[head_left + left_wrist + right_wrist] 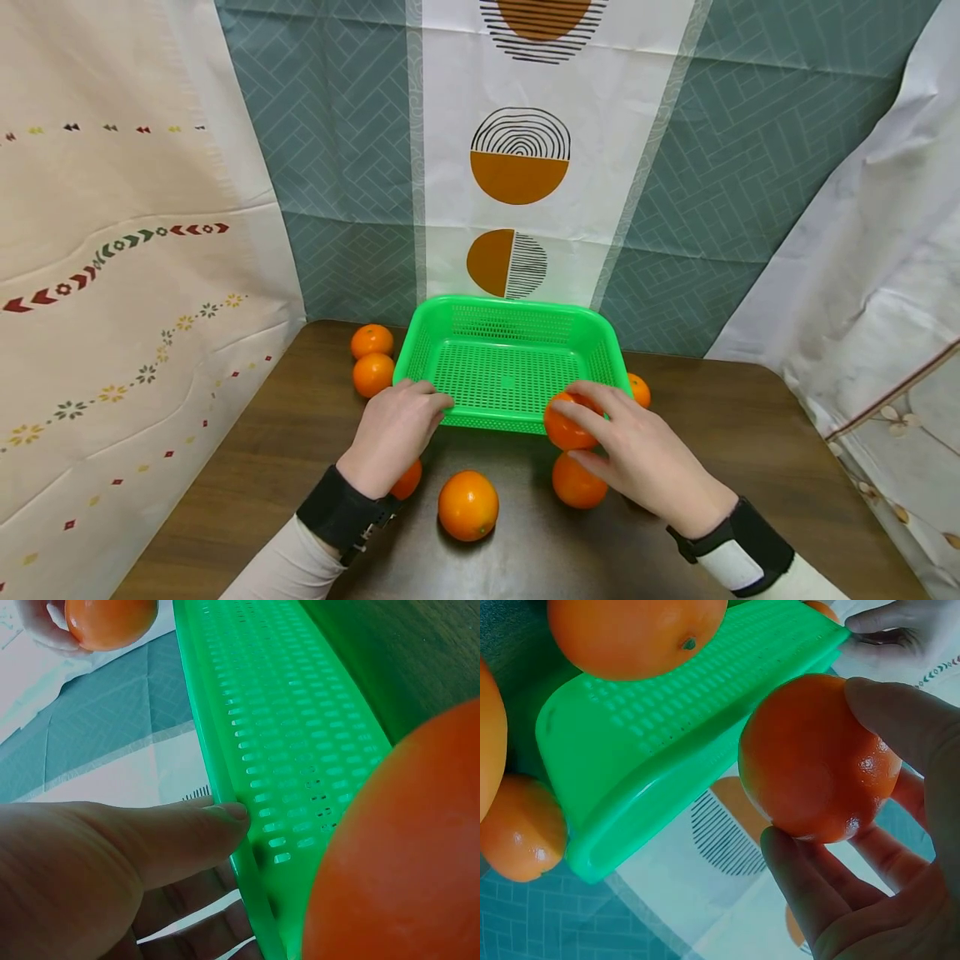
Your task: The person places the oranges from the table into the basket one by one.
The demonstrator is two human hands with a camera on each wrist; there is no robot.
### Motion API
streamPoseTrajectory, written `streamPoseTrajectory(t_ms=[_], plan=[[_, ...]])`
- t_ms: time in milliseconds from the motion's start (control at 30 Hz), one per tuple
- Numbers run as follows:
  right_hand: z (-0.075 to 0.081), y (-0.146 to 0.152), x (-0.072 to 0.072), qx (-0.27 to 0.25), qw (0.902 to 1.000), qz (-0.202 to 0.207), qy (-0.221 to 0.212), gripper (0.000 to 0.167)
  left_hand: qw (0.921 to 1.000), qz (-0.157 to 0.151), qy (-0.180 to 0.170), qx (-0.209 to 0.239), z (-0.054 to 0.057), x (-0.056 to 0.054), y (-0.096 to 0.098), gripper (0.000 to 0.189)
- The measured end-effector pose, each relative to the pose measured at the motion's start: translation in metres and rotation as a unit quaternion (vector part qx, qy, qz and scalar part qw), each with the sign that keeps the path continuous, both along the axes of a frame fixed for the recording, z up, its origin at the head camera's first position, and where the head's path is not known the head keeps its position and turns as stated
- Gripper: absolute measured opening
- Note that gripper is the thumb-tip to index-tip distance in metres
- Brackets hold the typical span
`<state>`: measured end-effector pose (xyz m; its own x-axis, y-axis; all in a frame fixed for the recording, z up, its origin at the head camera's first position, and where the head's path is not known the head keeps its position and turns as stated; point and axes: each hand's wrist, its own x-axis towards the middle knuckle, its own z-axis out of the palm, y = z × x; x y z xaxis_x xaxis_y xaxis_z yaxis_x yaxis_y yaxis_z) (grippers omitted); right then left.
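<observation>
A green mesh basket sits at the back of the table, its perforated floor showing. At its near left corner my left hand pinches the rim, thumb inside and fingers outside. My right hand grips an orange between thumb and fingers, at the basket's near right edge. Just in front of it another orange lies on the table near my right thumb. One more orange stands between my hands, and my left wrist partly hides another orange.
Two oranges lie left of the basket. Partly hidden behind the basket's right side is an orange. Patterned cloth hangs close behind the basket, with light cloth along the left and white cloth along the right.
</observation>
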<state>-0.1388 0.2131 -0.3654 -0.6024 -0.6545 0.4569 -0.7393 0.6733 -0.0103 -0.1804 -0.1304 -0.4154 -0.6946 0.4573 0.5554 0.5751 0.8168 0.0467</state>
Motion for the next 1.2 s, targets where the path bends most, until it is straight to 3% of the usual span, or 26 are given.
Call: streamPoseTrajectory(t_ms=[733,1200], plan=[[0.01,-0.012,-0.031,-0.03,0.9991,0.014,-0.027,0.06,1.0,-0.004,0.001,0.003,0.0,0.0,0.0,0.021],[0.018,-0.022,-0.049,-0.013,0.9981,0.005,-0.061,0.058,1.0,-0.002,-0.001,0.003,0.0,0.0,-0.001,0.021]])
